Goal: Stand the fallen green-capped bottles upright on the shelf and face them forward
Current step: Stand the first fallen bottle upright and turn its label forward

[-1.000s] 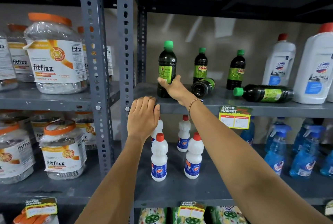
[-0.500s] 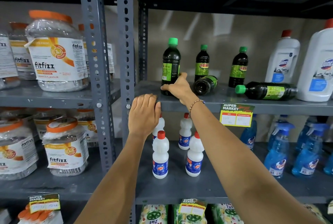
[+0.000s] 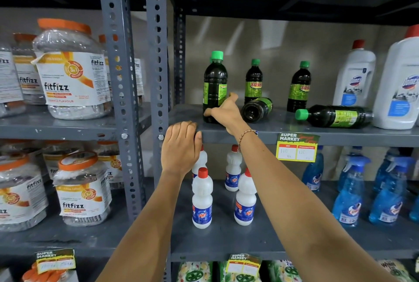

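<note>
Several dark green-capped bottles are on the grey shelf (image 3: 294,133). The leftmost bottle (image 3: 215,82) stands upright with its label turned sideways, and my right hand (image 3: 226,112) grips its lower part. Two more bottles (image 3: 254,79) (image 3: 299,86) stand upright behind, labels facing forward. One fallen bottle (image 3: 257,109) lies with its base toward me, just right of my right hand. Another fallen bottle (image 3: 335,116) lies sideways, cap pointing left. My left hand (image 3: 181,145) holds the shelf's front edge, fingers curled over it.
Tall white red-capped bottles (image 3: 354,82) stand at the shelf's right end, touching the sideways bottle's base. A price tag (image 3: 297,146) hangs on the shelf edge. Small white bottles (image 3: 202,200) and blue spray bottles (image 3: 349,193) fill the shelf below. Upright posts (image 3: 156,54) and orange-lidded jars (image 3: 72,70) are left.
My right hand has slid down the leftmost bottle from its label to its base, and the bottle has turned on the spot. My left hand stays on the shelf edge.
</note>
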A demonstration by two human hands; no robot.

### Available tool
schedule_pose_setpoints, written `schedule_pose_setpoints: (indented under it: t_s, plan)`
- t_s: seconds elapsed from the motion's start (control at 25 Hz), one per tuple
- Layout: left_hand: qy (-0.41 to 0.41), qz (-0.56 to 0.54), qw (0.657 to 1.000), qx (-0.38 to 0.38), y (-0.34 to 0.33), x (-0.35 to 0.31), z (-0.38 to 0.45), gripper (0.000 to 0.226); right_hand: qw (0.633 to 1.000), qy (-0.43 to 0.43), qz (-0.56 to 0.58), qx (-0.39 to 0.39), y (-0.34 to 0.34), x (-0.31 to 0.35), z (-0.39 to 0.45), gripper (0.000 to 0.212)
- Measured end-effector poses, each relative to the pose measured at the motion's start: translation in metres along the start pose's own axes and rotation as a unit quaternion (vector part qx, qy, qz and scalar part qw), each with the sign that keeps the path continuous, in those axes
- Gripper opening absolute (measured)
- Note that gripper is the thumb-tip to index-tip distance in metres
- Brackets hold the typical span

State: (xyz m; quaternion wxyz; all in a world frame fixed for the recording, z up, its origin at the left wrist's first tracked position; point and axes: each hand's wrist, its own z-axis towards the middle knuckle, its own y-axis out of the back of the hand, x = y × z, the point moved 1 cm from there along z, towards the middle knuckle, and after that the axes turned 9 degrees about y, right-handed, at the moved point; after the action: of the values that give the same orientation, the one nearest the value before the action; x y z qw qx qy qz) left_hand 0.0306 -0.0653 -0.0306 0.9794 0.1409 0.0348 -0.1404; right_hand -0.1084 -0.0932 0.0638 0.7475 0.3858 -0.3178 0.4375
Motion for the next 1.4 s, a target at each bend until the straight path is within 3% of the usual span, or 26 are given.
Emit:
schedule_pose_setpoints:
  t_s: [0.08,0.16,0.32,0.48,0.68,0.84,1.0,1.16,1.4]
  plan:
    - [0.002,-0.002,1.000,0.000,0.000,0.000,0.000,0.051,0.998,0.019,-0.049,-0.040,-0.001,-0.001,0.000,0.092]
    - [0.005,-0.006,1.000,0.002,0.001,0.000,0.001,0.052,0.996,0.014,-0.082,-0.024,-0.002,0.001,-0.002,0.091]
    - [0.000,-0.005,1.000,0.000,0.001,-0.001,0.000,0.051,0.999,0.000,-0.033,-0.006,0.001,0.001,-0.002,0.070]
    - [0.000,-0.008,1.000,-0.007,0.000,0.000,0.000,0.040,0.986,0.032,-0.152,-0.054,-0.002,0.002,-0.008,0.086]
    - [0.002,-0.007,1.000,-0.002,-0.001,0.000,0.000,0.047,0.995,0.010,-0.099,-0.026,0.004,0.006,-0.010,0.071]
    - [0.004,-0.007,1.000,-0.005,0.000,-0.001,0.000,0.037,0.976,0.054,-0.197,-0.072,0.000,0.008,-0.016,0.082]
    - [0.006,-0.015,1.000,-0.004,0.001,-0.001,0.000,0.035,0.991,0.018,-0.125,-0.030,0.004,0.007,-0.015,0.071]
    - [0.005,-0.017,1.000,0.006,0.001,-0.002,0.000,0.034,0.984,0.041,-0.167,-0.050,0.001,0.008,-0.017,0.084]
    - [0.009,-0.026,1.000,0.011,0.000,-0.002,0.000,0.036,0.991,0.010,-0.131,-0.012,0.005,0.007,-0.016,0.072]
